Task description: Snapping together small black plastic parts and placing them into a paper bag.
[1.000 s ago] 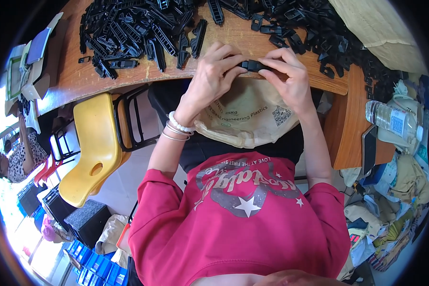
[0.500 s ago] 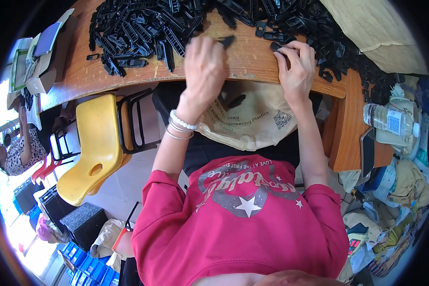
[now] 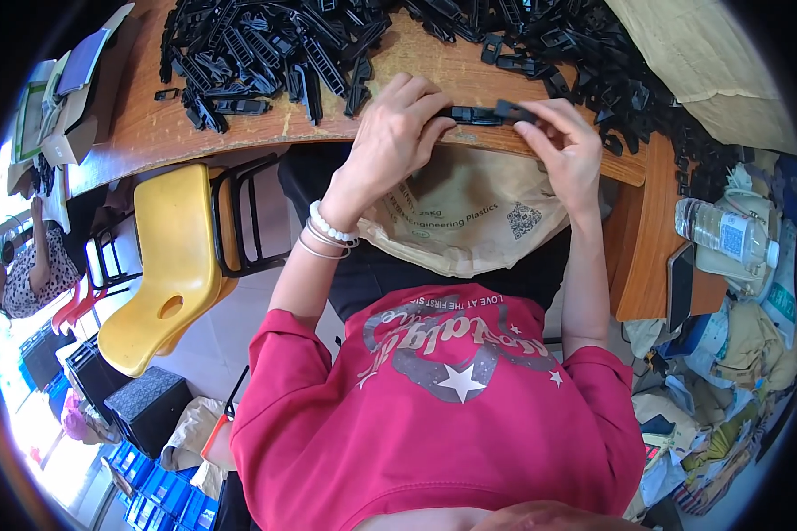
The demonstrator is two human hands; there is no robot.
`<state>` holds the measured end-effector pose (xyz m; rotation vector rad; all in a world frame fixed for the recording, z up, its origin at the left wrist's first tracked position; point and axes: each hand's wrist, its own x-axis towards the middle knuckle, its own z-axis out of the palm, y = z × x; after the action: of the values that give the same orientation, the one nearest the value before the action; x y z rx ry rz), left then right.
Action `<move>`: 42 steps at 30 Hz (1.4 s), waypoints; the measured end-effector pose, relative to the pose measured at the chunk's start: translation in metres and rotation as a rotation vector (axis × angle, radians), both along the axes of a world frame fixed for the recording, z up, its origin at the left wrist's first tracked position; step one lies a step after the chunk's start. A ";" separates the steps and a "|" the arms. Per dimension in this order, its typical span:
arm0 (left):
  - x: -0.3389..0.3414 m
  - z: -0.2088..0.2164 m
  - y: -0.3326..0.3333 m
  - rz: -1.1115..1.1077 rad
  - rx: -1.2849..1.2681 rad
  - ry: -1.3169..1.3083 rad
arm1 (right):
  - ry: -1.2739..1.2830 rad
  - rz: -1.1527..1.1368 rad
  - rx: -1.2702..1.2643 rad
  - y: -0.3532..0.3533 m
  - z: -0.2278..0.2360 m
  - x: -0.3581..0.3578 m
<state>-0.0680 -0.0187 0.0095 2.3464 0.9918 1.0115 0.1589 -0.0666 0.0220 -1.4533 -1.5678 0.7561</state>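
Note:
Over the table's near edge, my left hand (image 3: 403, 128) pinches one end of a long black plastic strip (image 3: 474, 115) between thumb and fingers. My right hand (image 3: 565, 150) grips a small black plastic piece (image 3: 512, 111), slightly blurred, at the strip's right end. The two parts meet or overlap; whether they are joined I cannot tell. Below both hands, an open paper sack (image 3: 456, 252) lies across my lap. Long ladder-like black parts (image 3: 266, 53) are heaped beyond my left hand, and smaller black pieces (image 3: 584, 62) beyond my right.
A yellow chair (image 3: 173, 257) stands left of me. At the right are a clear bottle (image 3: 722, 232), a phone (image 3: 680, 285) and piled bags (image 3: 753, 354). Large brown paper (image 3: 717, 62) covers the far right. Another person (image 3: 40, 265) is at far left, near an open carton (image 3: 71, 133).
My left hand has moved right and now holds the long strip. My right hand has shifted slightly down and right with its small piece. A dark part seen over the sack is no longer visible.

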 end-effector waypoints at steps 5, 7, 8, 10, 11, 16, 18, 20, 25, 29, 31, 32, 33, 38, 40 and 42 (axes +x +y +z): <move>0.002 -0.003 0.005 -0.042 -0.017 -0.015 | 0.091 0.113 -0.021 0.004 -0.007 0.004; 0.004 -0.004 0.004 -0.056 -0.016 -0.034 | 0.031 0.138 0.020 0.008 -0.007 0.004; 0.004 -0.004 0.003 -0.078 -0.025 -0.057 | -0.031 0.162 0.064 0.009 -0.007 0.003; 0.007 -0.004 0.000 -0.071 -0.015 -0.043 | -0.052 0.190 0.115 0.010 -0.007 -0.010; 0.007 -0.005 -0.001 -0.072 -0.013 -0.042 | -0.053 0.179 0.117 0.011 -0.009 -0.011; -0.005 0.006 0.004 -0.083 -0.156 -0.119 | 0.111 0.172 0.032 0.001 -0.011 -0.008; -0.018 0.011 0.024 0.202 0.114 -0.091 | -0.115 -0.059 0.285 0.005 -0.012 0.001; -0.029 0.015 0.048 0.425 0.373 0.173 | -0.341 -0.298 0.431 0.013 -0.013 0.013; -0.016 0.018 0.062 0.403 0.448 0.293 | -0.551 -0.343 0.255 0.025 -0.019 0.015; 0.024 0.013 0.030 0.118 0.446 0.196 | -0.421 -0.298 0.115 0.020 -0.014 0.017; 0.036 0.004 0.016 0.005 0.285 0.148 | -0.404 -0.286 0.103 0.018 -0.010 0.018; 0.036 0.001 0.013 0.003 0.283 0.147 | -0.422 -0.279 0.077 0.017 -0.006 0.017; 0.035 -0.002 0.011 -0.013 0.224 0.076 | -0.442 -0.275 0.050 0.014 -0.003 0.017; 0.018 -0.009 0.007 0.041 0.034 -0.002 | -0.218 -0.117 0.289 0.001 0.008 0.007; 0.013 -0.008 0.006 0.034 0.009 -0.022 | -0.115 0.046 0.089 0.000 0.011 0.000; 0.009 -0.009 0.007 -0.022 -0.024 -0.055 | -0.095 0.110 0.107 0.003 0.002 -0.001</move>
<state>-0.0587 -0.0120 0.0005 2.2922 0.9507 1.0440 0.1579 -0.0640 0.0244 -1.3509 -1.7459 0.6631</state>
